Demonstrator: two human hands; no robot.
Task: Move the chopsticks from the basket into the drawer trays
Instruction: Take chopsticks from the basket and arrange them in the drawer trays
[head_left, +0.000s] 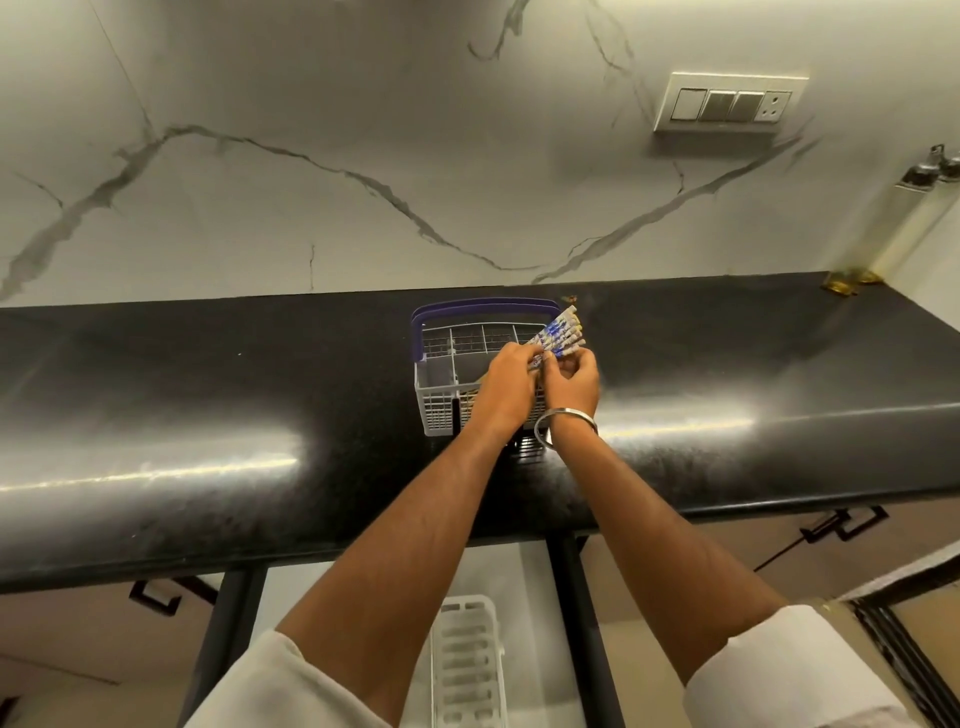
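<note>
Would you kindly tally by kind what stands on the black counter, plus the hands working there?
Cutlery basket: 1
Bundle of chopsticks, gripped by both hands, sticks too blurred to count: 1
Oil bottles at the far right: 2
Hands: 2, left hand and right hand
Total: 6

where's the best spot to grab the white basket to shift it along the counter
Take the blue handle arching over the far side of the basket, coming from above. It is the one bar fingers can wrap; the thin grid walls offer little. Both hands, left and right, now hold chopsticks.
</note>
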